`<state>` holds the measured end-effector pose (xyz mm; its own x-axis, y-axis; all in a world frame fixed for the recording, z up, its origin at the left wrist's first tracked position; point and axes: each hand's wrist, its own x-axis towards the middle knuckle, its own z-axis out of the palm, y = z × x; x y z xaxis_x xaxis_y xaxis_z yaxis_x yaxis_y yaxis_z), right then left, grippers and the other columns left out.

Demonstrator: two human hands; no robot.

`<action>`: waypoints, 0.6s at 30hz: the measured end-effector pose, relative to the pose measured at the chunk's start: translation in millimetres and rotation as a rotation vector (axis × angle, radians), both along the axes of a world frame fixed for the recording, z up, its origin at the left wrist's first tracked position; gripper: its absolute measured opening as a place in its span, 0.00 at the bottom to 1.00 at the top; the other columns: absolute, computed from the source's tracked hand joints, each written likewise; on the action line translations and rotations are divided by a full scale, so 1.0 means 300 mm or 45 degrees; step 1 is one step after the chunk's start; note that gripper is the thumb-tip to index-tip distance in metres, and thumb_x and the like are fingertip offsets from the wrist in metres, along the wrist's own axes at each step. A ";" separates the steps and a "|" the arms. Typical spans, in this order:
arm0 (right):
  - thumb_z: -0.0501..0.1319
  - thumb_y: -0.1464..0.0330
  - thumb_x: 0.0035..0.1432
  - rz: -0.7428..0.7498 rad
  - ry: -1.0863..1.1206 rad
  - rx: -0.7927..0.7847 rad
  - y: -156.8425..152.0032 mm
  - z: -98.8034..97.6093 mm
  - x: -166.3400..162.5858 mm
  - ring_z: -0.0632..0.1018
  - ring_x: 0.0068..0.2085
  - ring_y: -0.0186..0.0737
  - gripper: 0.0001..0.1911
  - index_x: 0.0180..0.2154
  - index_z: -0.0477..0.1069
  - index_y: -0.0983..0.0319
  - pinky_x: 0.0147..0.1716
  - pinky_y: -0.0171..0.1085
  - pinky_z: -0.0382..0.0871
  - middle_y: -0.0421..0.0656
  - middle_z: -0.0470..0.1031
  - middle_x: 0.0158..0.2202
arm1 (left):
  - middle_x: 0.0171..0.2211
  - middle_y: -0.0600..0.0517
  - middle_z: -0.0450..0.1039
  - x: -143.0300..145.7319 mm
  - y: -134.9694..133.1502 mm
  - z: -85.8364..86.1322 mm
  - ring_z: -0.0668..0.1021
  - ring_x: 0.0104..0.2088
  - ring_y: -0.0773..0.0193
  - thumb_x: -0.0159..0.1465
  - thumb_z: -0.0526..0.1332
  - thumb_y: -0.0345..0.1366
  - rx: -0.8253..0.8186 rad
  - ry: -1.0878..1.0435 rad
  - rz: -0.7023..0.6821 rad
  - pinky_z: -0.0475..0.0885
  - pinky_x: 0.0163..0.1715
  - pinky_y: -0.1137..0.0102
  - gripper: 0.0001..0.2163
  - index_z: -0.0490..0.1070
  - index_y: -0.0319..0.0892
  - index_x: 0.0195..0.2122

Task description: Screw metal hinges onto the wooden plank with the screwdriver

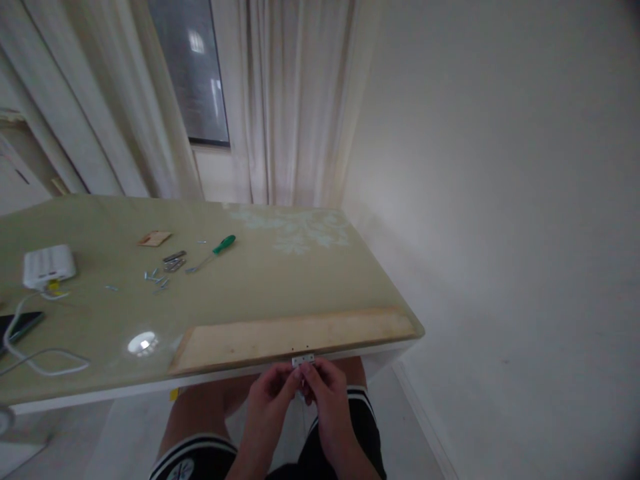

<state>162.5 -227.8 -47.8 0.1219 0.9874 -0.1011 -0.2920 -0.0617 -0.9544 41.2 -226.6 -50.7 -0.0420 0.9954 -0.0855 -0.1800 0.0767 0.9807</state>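
A long wooden board (pixel 295 339) lies along the near edge of the table (pixel 280 280). A small metal hinge (pixel 303 360) sits at the middle of the board's front edge. My left hand (pixel 270 390) and my right hand (pixel 327 387) meet just below the hinge, fingers pinched together on it. A green-handled screwdriver (pixel 216 251) lies further back on the table, beside several loose screws (pixel 156 279) and spare hinges (pixel 174 261).
A small wooden piece (pixel 155 238) lies behind the screws. A white power bank (pixel 49 265) with a cable (pixel 45 360) and a dark phone (pixel 20 325) lie at the left. Curtains (pixel 295 100) and a window are behind the table; a wall stands on the right.
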 end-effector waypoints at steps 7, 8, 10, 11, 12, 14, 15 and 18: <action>0.74 0.49 0.52 -0.167 0.141 -0.152 0.046 -0.012 -0.056 0.61 0.20 0.28 0.26 0.24 0.75 0.65 0.21 0.32 0.51 0.36 0.66 0.19 | 0.21 0.52 0.74 0.059 0.007 0.036 0.70 0.23 0.66 0.50 0.75 0.58 -0.141 -0.011 0.340 0.67 0.24 0.74 0.24 0.82 0.39 0.29; 0.74 0.49 0.51 -0.192 0.172 -0.184 0.047 -0.013 -0.064 0.60 0.20 0.27 0.26 0.23 0.74 0.65 0.20 0.32 0.50 0.36 0.65 0.19 | 0.20 0.52 0.72 0.066 0.005 0.040 0.70 0.23 0.66 0.49 0.75 0.58 -0.153 -0.037 0.373 0.67 0.23 0.73 0.24 0.82 0.38 0.28; 0.76 0.50 0.48 -0.218 0.217 -0.241 0.046 -0.008 -0.080 0.58 0.19 0.27 0.26 0.23 0.73 0.64 0.19 0.32 0.48 0.34 0.64 0.18 | 0.19 0.53 0.71 0.077 0.005 0.050 0.69 0.22 0.66 0.48 0.76 0.58 -0.162 -0.090 0.415 0.67 0.23 0.73 0.25 0.81 0.38 0.26; 0.76 0.50 0.47 -0.226 0.228 -0.264 0.045 -0.004 -0.086 0.57 0.19 0.27 0.25 0.23 0.73 0.64 0.19 0.32 0.47 0.34 0.63 0.18 | 0.19 0.53 0.70 0.080 0.006 0.055 0.69 0.22 0.66 0.48 0.76 0.59 -0.162 -0.107 0.422 0.68 0.22 0.73 0.25 0.81 0.37 0.26; 0.77 0.50 0.46 -0.237 0.233 -0.281 0.045 0.001 -0.090 0.57 0.19 0.26 0.25 0.23 0.73 0.64 0.18 0.32 0.46 0.33 0.62 0.17 | 0.18 0.54 0.70 0.082 0.008 0.058 0.69 0.22 0.67 0.48 0.76 0.59 -0.164 -0.112 0.421 0.67 0.22 0.73 0.25 0.81 0.37 0.26; 0.77 0.49 0.45 -0.276 0.227 -0.292 0.045 0.008 -0.095 0.56 0.19 0.27 0.26 0.23 0.72 0.64 0.18 0.32 0.46 0.33 0.61 0.17 | 0.18 0.54 0.69 0.081 0.009 0.055 0.69 0.21 0.67 0.48 0.75 0.59 -0.153 -0.094 0.398 0.67 0.21 0.74 0.26 0.80 0.37 0.26; 0.76 0.48 0.45 -0.299 0.215 -0.287 0.047 0.008 -0.096 0.56 0.18 0.27 0.27 0.22 0.71 0.63 0.18 0.32 0.47 0.33 0.61 0.17 | 0.17 0.54 0.69 0.078 0.008 0.049 0.69 0.21 0.67 0.50 0.74 0.60 -0.136 -0.068 0.377 0.66 0.20 0.74 0.26 0.80 0.38 0.25; 0.75 0.47 0.46 -0.336 0.159 -0.262 0.054 -0.002 -0.093 0.56 0.18 0.28 0.28 0.20 0.68 0.62 0.18 0.32 0.48 0.32 0.59 0.16 | 0.18 0.53 0.70 0.051 -0.012 0.013 0.70 0.20 0.66 0.58 0.69 0.60 -0.017 0.106 0.312 0.66 0.20 0.73 0.26 0.78 0.39 0.23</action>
<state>134.7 -211.7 -48.2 0.3441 0.8810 -0.3246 -0.4371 -0.1557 -0.8859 56.5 -230.2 -46.8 -0.2893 0.9535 -0.0846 -0.1135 0.0536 0.9921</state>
